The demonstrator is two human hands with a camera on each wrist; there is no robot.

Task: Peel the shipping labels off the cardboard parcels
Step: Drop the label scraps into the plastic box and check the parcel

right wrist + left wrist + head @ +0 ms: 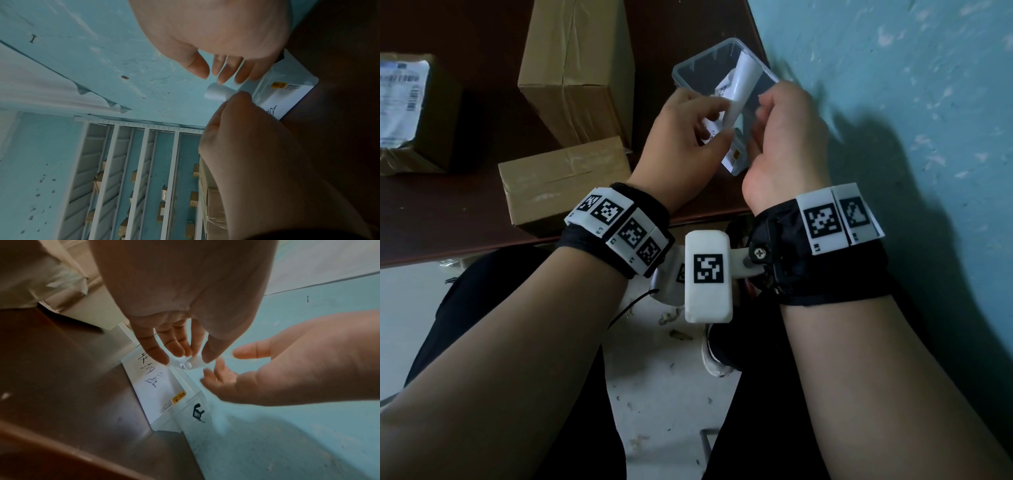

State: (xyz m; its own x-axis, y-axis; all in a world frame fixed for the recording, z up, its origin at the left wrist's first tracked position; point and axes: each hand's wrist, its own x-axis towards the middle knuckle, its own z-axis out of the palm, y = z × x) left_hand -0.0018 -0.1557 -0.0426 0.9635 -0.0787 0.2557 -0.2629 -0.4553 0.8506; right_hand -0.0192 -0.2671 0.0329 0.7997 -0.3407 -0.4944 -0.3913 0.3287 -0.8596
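Taped cardboard parcels (577, 65), clear plastic tub (709, 65), glossy wooden table (465, 219)

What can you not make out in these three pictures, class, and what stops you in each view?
- Head view: the right hand shows only its back, so its fingertips are hidden.
- Head view: print on the label is blurred; the far-left parcel is cut by the edge.
- Left wrist view: the roll is mostly covered by the left hand.
- Right wrist view: the tub is partly behind both hands.
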